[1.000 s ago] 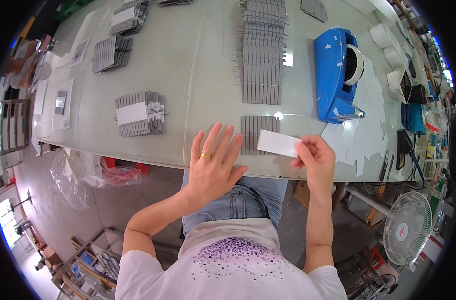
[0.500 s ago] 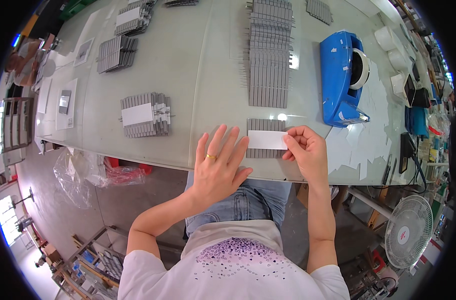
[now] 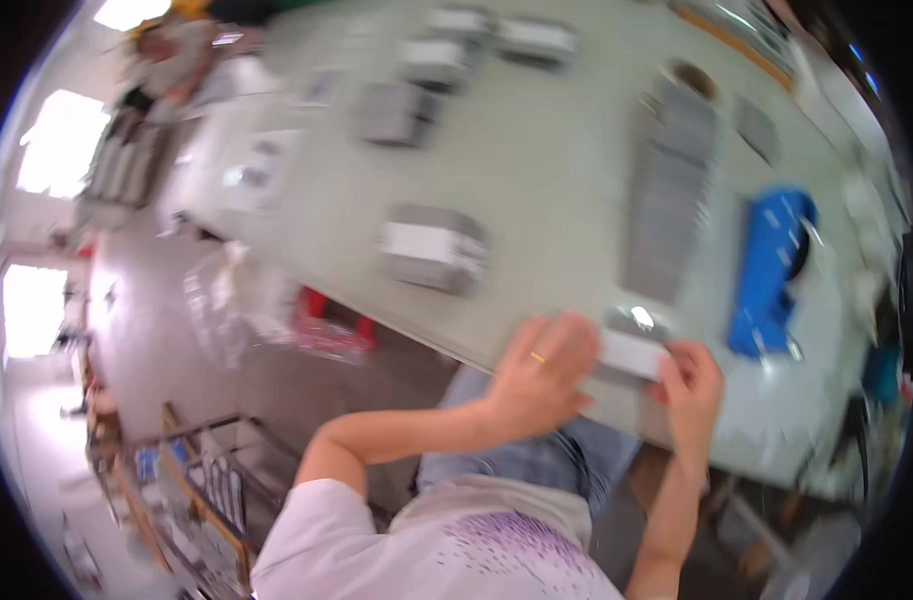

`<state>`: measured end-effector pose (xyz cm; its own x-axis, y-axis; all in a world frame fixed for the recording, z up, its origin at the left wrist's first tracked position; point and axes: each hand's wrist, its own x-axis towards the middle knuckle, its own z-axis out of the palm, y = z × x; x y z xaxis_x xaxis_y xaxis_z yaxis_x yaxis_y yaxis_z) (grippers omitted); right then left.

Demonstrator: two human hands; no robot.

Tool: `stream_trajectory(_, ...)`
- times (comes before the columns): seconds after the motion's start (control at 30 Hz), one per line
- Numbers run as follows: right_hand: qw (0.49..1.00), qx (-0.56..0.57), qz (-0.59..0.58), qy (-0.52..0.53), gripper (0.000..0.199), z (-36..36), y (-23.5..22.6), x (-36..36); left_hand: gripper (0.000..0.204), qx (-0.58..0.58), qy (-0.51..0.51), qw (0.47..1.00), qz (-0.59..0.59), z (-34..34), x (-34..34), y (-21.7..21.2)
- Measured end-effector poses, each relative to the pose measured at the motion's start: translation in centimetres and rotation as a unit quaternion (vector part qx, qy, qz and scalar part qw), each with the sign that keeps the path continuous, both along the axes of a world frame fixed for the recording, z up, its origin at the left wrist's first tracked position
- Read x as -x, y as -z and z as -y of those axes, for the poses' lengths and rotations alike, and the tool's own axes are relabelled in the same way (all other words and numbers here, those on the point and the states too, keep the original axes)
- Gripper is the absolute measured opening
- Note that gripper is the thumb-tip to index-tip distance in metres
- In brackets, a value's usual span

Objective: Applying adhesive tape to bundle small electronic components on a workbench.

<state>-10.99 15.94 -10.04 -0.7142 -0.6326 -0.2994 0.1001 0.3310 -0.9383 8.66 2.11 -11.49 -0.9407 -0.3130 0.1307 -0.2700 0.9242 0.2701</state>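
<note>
The view is smeared by motion. A white paper strip (image 3: pixel 631 355) lies across a small grey slatted block (image 3: pixel 632 321) near the table's front edge. My right hand (image 3: pixel 693 385) pinches the strip's right end between thumb and fingers. At its left end is my left hand (image 3: pixel 545 372), ring on one finger, fingers stretched out and blurred together. I cannot make out whether its fingertips touch the strip. Beyond the block runs a long row of grey slatted pieces (image 3: pixel 667 190).
A blue tape dispenser (image 3: pixel 767 275) stands to the right. Further left are a white-banded grey bundle (image 3: pixel 417 243) and several more bundles (image 3: pixel 437 60) at the back. Red and clear plastic bags (image 3: pixel 327 332) are below the table edge. Another person (image 3: pixel 172 60) is at the far left.
The whole view has swung, so the table now appears tilted and shifted to the right. My left hand's fingers are less spread. The right hand keeps its pinch on the strip.
</note>
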Motion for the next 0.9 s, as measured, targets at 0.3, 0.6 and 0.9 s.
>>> stream_trajectory(0.3,0.891,0.004,-0.447,-0.08,0.012,-1.7,0.8,-2.7,0.075,-0.028,-0.013,0.994,-0.105,-0.2,-0.6,0.9)
stream_trajectory(0.6,0.815,0.029,-0.563,-0.135,0.022,-0.1,1.0,-5.7,0.056,-0.044,0.012,0.981,-0.187,-0.7,-1.4,1.1)
stream_trajectory(0.9,0.812,0.034,-0.574,-0.096,0.025,0.0,1.6,-5.7,0.043,-0.031,0.001,0.988,-0.151,-1.3,-0.9,0.8)
